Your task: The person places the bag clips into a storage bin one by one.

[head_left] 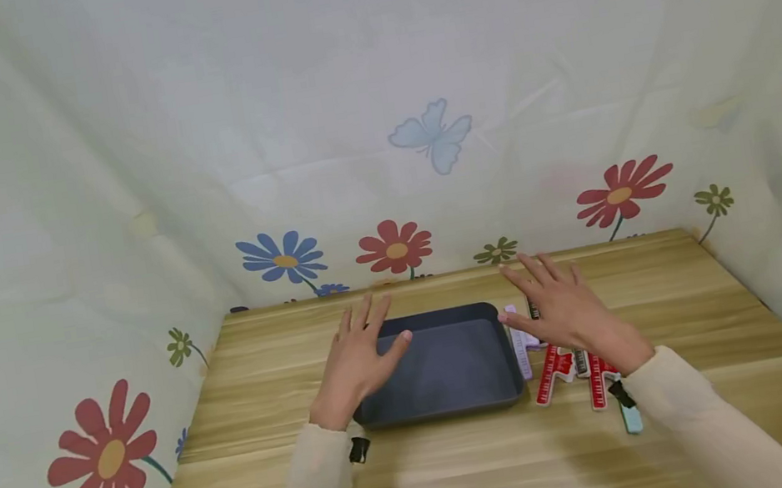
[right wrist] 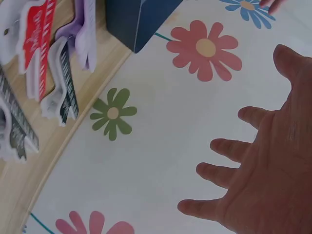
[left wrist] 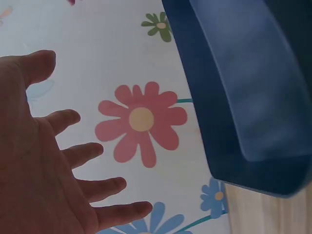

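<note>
At lower centre of the head view, the left hand (head_left: pixel 357 363), fingers spread wide, hangs over the left end of a dark tray (head_left: pixel 448 370). To the right, the right hand (head_left: pixel 566 310), spread just as wide, is above red, lilac, black and mint clips (head_left: pixel 598 388). Tray and clips lie on a table (head_left: pixel 464 478). Behind, a flowered sheet (head_left: pixel 309 104) fills the upper frame.

A dark rectangular tray (head_left: pixel 449 370) lies flat — piano-print clips (head_left: pixel 564 365) clustered rightward.
</note>
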`<state>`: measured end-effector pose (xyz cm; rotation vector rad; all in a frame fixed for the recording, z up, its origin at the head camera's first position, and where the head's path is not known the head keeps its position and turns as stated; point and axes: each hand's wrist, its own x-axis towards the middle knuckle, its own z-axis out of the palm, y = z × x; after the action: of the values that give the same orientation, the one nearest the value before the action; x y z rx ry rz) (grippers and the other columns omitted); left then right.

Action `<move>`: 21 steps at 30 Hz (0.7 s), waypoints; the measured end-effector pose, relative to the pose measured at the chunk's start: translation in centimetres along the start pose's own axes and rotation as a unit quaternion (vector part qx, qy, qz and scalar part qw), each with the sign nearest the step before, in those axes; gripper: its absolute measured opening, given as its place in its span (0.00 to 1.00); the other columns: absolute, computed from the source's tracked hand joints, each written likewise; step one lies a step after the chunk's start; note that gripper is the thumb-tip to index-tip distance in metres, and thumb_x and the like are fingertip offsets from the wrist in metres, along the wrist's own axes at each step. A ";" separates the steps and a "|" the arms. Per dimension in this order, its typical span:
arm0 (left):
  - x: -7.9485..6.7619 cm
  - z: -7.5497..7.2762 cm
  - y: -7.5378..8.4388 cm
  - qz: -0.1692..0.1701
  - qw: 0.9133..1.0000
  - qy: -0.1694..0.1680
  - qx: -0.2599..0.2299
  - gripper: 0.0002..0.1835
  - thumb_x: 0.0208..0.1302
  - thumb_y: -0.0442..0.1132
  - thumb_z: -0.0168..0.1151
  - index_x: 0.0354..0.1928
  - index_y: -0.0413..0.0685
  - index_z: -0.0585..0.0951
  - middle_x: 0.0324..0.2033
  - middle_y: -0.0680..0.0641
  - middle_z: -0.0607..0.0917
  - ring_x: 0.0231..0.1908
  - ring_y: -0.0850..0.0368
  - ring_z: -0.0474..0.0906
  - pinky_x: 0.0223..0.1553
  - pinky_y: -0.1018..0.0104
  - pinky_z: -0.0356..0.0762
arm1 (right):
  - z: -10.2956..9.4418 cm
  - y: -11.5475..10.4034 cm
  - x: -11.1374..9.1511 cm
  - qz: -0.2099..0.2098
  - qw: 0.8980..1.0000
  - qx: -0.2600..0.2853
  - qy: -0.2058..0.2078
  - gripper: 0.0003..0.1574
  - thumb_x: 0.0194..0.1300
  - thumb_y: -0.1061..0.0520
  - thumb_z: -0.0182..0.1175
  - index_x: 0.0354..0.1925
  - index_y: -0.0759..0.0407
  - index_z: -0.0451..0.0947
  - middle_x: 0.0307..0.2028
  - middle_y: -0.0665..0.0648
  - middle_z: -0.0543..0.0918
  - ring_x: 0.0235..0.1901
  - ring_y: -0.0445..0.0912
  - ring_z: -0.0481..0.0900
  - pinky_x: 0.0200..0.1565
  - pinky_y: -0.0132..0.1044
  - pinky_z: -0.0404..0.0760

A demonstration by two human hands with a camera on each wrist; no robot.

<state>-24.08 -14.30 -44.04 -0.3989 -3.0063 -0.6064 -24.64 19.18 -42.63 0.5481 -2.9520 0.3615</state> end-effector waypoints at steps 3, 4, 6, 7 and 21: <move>-0.4 0.4 -0.7 -0.005 1.000 -0.006 -0.006 0.41 0.67 0.69 0.47 0.77 0.68 0.51 0.78 0.49 0.48 0.77 0.36 0.42 0.70 0.31 0.53 | 0.1 0.4 -0.5 0.005 1.000 -0.002 0.000 0.51 0.65 0.27 0.52 0.77 0.44 0.51 0.78 0.61 0.49 0.75 0.65 0.46 0.68 0.75 0.44; -0.5 0.5 -0.9 -0.007 1.000 -0.008 -0.007 0.40 0.67 0.69 0.47 0.77 0.68 0.51 0.79 0.49 0.48 0.76 0.36 0.42 0.69 0.31 0.55 | 0.2 0.5 -0.6 0.008 1.000 -0.005 0.000 0.51 0.65 0.27 0.52 0.77 0.44 0.51 0.78 0.61 0.49 0.76 0.65 0.46 0.68 0.75 0.44; -0.7 0.8 -1.2 -0.008 1.000 -0.010 -0.012 0.40 0.68 0.67 0.48 0.77 0.66 0.52 0.78 0.47 0.49 0.76 0.35 0.43 0.67 0.32 0.59 | 0.4 0.8 -0.8 0.012 1.000 -0.008 -0.003 0.51 0.65 0.27 0.52 0.77 0.44 0.51 0.78 0.61 0.49 0.76 0.64 0.45 0.68 0.75 0.44; -0.8 0.9 -1.4 -0.012 1.000 -0.013 -0.013 0.40 0.68 0.66 0.49 0.77 0.66 0.51 0.78 0.47 0.49 0.76 0.36 0.44 0.67 0.32 0.61 | 0.5 0.9 -1.0 0.015 1.000 -0.009 -0.004 0.51 0.65 0.27 0.52 0.77 0.44 0.51 0.78 0.61 0.49 0.76 0.65 0.46 0.68 0.75 0.44; -1.8 2.5 -3.4 -0.025 0.998 -0.003 -0.053 0.38 0.70 0.45 0.55 0.78 0.60 0.52 0.77 0.42 0.52 0.74 0.37 0.52 0.63 0.37 0.68 | 2.1 2.6 -3.2 0.032 0.999 -0.013 -0.019 0.54 0.64 0.28 0.55 0.77 0.51 0.52 0.74 0.67 0.57 0.71 0.69 0.56 0.63 0.73 0.60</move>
<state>-23.18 -16.79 -47.77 -0.3320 -3.0065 -0.7716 -22.76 22.09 -45.74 0.4624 -3.0120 0.3227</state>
